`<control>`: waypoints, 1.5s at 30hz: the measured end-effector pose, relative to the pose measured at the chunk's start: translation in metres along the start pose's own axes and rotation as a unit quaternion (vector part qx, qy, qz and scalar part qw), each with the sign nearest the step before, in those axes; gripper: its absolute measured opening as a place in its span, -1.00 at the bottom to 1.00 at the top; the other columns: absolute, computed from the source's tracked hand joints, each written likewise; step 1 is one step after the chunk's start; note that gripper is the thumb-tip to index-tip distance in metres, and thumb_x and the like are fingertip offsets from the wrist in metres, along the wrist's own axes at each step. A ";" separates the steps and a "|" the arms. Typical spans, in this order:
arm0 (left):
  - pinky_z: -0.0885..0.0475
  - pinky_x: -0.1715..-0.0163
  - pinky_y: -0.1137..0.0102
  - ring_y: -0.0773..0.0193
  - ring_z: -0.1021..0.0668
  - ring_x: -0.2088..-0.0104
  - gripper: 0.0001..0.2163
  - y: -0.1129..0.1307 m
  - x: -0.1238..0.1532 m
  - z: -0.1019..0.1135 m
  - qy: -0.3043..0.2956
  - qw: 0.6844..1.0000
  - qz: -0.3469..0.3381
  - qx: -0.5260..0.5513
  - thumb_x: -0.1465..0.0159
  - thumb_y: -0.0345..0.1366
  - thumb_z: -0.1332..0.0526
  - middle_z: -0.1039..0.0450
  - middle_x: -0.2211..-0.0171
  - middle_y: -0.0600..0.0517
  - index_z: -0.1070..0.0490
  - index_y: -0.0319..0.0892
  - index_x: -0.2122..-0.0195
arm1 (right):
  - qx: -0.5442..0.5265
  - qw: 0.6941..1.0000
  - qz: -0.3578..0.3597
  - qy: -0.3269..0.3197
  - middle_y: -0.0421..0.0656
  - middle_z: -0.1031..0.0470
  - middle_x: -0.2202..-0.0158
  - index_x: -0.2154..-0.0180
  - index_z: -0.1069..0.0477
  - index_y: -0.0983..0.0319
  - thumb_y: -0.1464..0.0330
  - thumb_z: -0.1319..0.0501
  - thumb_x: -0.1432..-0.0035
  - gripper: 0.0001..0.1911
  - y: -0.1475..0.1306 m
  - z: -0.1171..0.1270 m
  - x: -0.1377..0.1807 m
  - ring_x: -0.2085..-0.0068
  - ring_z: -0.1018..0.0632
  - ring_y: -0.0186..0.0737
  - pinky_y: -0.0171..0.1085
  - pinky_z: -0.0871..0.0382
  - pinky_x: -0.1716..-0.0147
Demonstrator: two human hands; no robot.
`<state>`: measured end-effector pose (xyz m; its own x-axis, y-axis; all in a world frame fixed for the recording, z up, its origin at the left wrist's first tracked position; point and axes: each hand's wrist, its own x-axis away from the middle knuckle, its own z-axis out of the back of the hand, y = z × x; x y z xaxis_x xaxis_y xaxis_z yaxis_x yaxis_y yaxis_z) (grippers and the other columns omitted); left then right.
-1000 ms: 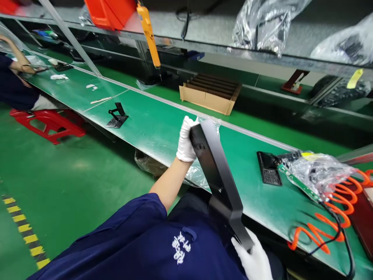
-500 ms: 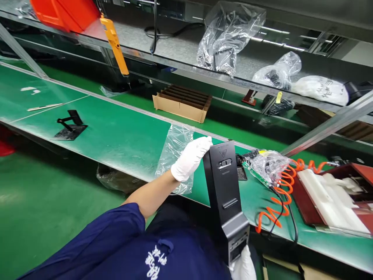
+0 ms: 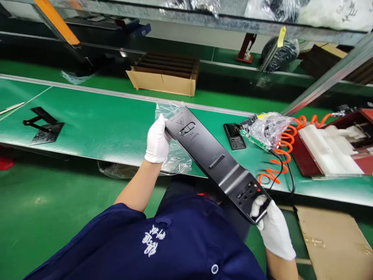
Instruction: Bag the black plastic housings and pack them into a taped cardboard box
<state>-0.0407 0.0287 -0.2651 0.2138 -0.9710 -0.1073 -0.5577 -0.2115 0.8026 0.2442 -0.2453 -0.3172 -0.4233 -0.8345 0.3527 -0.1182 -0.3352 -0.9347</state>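
Note:
A long black bent housing panel (image 3: pixel 217 161), with slots, small holes and a triangle mark, lies slantwise between my two gloved hands above the workbench edge. At its upper left end, my left hand (image 3: pixel 157 140) grips the edge in a white glove. My right hand (image 3: pixel 275 225), gloved too, is closed round the lower right end, and some fingertips show through a cut-out there. Behind the panel's upper end, a clear plastic bag (image 3: pixel 177 157) rests on the green workbench (image 3: pixel 107 124).
A black stand (image 3: pixel 46 126) sits at left. To the right are a small black tray (image 3: pixel 234 137), a green circuit board (image 3: pixel 255 140), an orange coiled hose (image 3: pixel 287 144) and a red bin (image 3: pixel 309 155) with white foam. A partitioned cardboard box (image 3: pixel 163 81) stands behind; flattened cardboard (image 3: pixel 335 237) lies below right.
The panel has swung from nearly upright to a slant, its upper end moving left and its lower end right and up. Both hands moved with it. The camera view has shifted downward.

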 end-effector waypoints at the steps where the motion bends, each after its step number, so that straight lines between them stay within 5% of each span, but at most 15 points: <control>1: -0.49 0.45 0.52 0.41 -0.52 0.53 -0.65 0.000 -0.001 0.003 0.008 1.000 0.002 -0.005 -0.40 -0.14 -0.26 -0.39 0.56 0.14 -0.37 -0.15 0.53 | -0.020 1.000 -0.013 -0.001 -0.23 -0.39 0.54 0.26 -0.29 0.18 -0.22 -0.16 -0.17 -0.43 -0.003 -0.003 -0.001 0.69 -0.22 -0.42 -0.35 -0.05 0.71; 18: -0.54 0.35 0.53 0.41 -0.56 0.47 -0.65 -0.001 -0.011 0.033 0.049 0.998 -0.025 -0.044 -0.40 -0.10 -0.24 -0.41 0.52 0.15 -0.37 -0.17 0.48 | -0.051 0.995 -0.079 -0.042 -0.20 -0.44 0.50 0.15 -0.33 0.20 -0.24 -0.20 -0.10 -0.35 -0.030 -0.016 -0.032 0.76 -0.15 -0.47 -0.37 0.11 0.83; 24: -0.59 0.14 0.42 0.29 -0.65 0.21 -0.75 -0.003 -0.011 0.036 0.032 0.999 0.006 -0.008 -0.41 -0.12 -0.23 -0.60 0.31 0.03 -0.49 -0.15 0.35 | -0.015 0.998 -0.043 -0.042 -0.11 -0.55 0.41 0.09 -0.36 0.19 -0.26 -0.32 0.02 -0.27 -0.041 -0.015 -0.032 0.74 -0.29 -0.39 -0.34 -0.14 0.81; 26: -0.60 0.09 0.39 0.27 -0.65 0.12 -0.73 -0.003 -0.012 0.034 0.033 0.998 0.046 0.036 -0.46 -0.13 -0.14 -0.62 0.23 0.01 -0.52 -0.11 0.30 | 0.002 0.999 0.008 -0.052 -0.02 -0.61 0.24 0.04 -0.40 0.19 -0.17 -0.39 0.02 -0.30 -0.041 -0.011 -0.029 0.58 -0.52 -0.23 -0.26 -0.43 0.66; 28: -0.62 0.13 0.34 0.27 -0.65 0.18 -0.61 -0.002 -0.013 0.031 0.038 0.992 0.091 0.077 -0.49 -0.08 -0.04 -0.59 0.32 0.03 -0.46 -0.10 0.42 | 0.041 0.993 0.091 -0.065 0.06 -0.59 0.03 0.09 -0.48 0.20 -0.09 -0.42 -0.01 -0.40 -0.036 -0.009 -0.026 0.20 -0.68 -0.02 -0.15 -0.64 0.33; 30: -0.63 0.22 0.33 0.30 -0.61 0.35 -0.47 0.001 -0.014 0.028 0.031 0.988 0.111 0.098 -0.48 0.01 -0.03 -0.46 0.48 0.06 -0.23 -0.12 0.62 | 0.076 0.980 0.172 -0.067 0.05 -0.53 -0.10 0.17 -0.55 0.20 -0.07 -0.39 -0.08 -0.50 -0.026 -0.011 -0.023 -0.10 -0.60 0.04 -0.08 -0.63 0.03; 34: -0.55 0.36 0.48 0.43 -0.48 0.47 -0.34 0.012 -0.011 0.024 -0.002 0.987 0.058 0.150 -0.41 0.05 -0.16 -0.28 0.56 0.08 0.16 -0.15 0.67 | 0.034 0.986 0.159 -0.027 0.01 -0.41 -0.25 0.19 -0.58 0.19 -0.09 -0.09 -0.32 -0.47 -0.007 -0.031 -0.016 -0.09 -0.60 0.00 0.03 -0.49 -0.20; 38: -0.45 0.55 0.51 0.41 -0.34 0.58 -0.32 0.019 -0.009 0.021 0.036 0.994 0.000 0.106 -0.39 0.16 -0.13 -0.05 0.66 0.09 0.19 -0.11 0.67 | 0.072 0.983 0.127 0.113 -0.09 -0.26 -0.37 -0.20 -0.41 0.09 0.01 -0.21 -0.26 -0.44 -0.007 -0.049 -0.016 -0.37 -0.34 -0.03 -0.01 -0.33 -0.36; 40: -0.46 0.55 0.47 0.37 -0.35 0.59 -0.33 0.018 -0.012 0.020 0.048 0.996 -0.019 0.074 -0.39 0.19 -0.09 -0.04 0.69 0.08 0.16 -0.09 0.68 | 0.088 0.986 0.112 0.086 -0.05 -0.41 -0.23 -0.20 -0.40 0.06 0.04 -0.27 -0.20 -0.43 -0.009 -0.050 -0.019 -0.24 -0.47 0.02 -0.02 -0.54 -0.14; 42: -0.54 0.44 0.39 0.31 -0.46 0.51 -0.36 0.015 -0.019 0.020 0.014 0.999 -0.019 0.041 -0.38 0.22 -0.08 -0.19 0.65 0.05 0.04 -0.09 0.69 | 0.064 0.994 0.086 0.005 -0.03 -0.56 0.15 0.03 -0.53 0.11 0.07 -0.29 -0.17 -0.61 -0.008 -0.045 -0.023 0.15 -0.61 -0.03 -0.09 -0.62 0.20; 45: -0.59 0.06 0.23 0.17 -0.63 0.15 -0.58 0.010 -0.027 0.030 -0.081 0.995 0.002 -0.052 -0.32 0.17 -0.20 -0.58 0.26 -0.01 -0.45 -0.09 0.43 | -0.023 0.995 0.072 -0.070 -0.20 -0.30 0.54 0.28 -0.47 0.17 0.11 -0.29 -0.17 -0.74 -0.005 -0.032 -0.028 0.54 -0.37 -0.31 -0.26 -0.48 0.49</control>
<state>-0.0758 0.0492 -0.2716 0.0743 -0.9789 -0.1902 -0.4698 -0.2026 0.8592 0.2284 -0.2061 -0.3241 -0.3106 -0.9258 0.2154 -0.1086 -0.1906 -0.9756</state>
